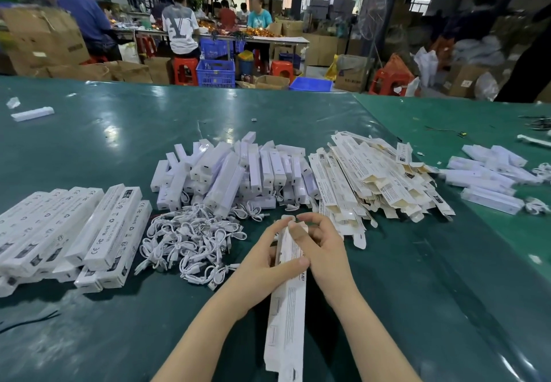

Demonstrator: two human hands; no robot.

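A long white printed carton (286,319) lies lengthwise between my hands, pointing away from me over the green table (417,307). My left hand (265,265) grips its upper part from the left, thumb across the front. My right hand (320,247) holds the far end from the right, fingers curled over the end flap. The carton's contents are hidden.
A row of closed white cartons (74,229) lies at the left. A tangle of white cables (193,241) sits ahead of my left hand. Behind it are a heap of white lamp bars (232,173) and a pile of flat unfolded cartons (372,179). More bars (489,176) lie at right. People work at a far table.
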